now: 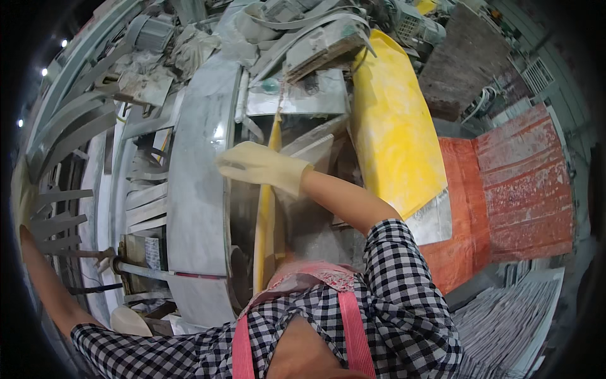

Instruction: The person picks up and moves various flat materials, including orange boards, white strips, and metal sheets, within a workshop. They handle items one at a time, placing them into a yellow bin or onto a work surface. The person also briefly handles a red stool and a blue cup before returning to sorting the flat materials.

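Note:
My right hand (262, 165), in a cream rubber glove, reaches across in front of my body. Its fingers point left over the edge of a long grey metal panel (199, 158), with a gap showing between them, and nothing is seen in them. I cannot tell whether the fingertips touch the panel. Below the wrist runs a narrow yellow strip (264, 227). My left hand (24, 192), gloved alike, is stretched out to the far left beside several curved grey strips (72, 136). The dark rim of the picture hides its fingers, so its grip does not show.
Right of my right arm hangs a yellow sheet (398, 126) dusted white. Farther right is an orange-red covering (464, 208). A stack of thin grey sheets (511, 322) lies at lower right. A motor (150, 33) and dusty machine parts (322, 47) crowd the back.

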Tool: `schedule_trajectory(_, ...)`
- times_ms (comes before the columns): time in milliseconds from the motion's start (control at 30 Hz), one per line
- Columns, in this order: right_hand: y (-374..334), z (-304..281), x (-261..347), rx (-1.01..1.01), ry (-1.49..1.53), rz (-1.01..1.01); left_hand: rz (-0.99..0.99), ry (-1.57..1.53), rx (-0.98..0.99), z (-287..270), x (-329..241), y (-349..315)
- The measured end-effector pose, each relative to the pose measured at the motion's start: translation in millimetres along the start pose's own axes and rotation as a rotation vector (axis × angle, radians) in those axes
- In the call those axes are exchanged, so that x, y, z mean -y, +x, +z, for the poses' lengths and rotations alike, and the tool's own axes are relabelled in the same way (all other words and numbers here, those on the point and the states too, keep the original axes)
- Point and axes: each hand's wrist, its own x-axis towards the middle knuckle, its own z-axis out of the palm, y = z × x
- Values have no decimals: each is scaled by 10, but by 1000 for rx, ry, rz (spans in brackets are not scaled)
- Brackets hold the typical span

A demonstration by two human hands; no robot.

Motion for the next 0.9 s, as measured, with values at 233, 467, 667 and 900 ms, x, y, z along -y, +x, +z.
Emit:
schedule_trajectory(233,-2100,-609,862,-108,209,256,73,-228,-208,-1944,-1989,-204)
schedule_trajectory(467,-4085,-789,1593,-475,535,578,294,-382,-358,-4381,-4406,-1368)
schedule_trajectory(667,-5416,-1156,2164,-900,396,387,629,-655,-403,-6092,-6037,-2571)
schedule_trajectory(900,-6240,-1621,2819,-1459,-84,75,1134,-1137,-287,-7504,-7359,-4100)
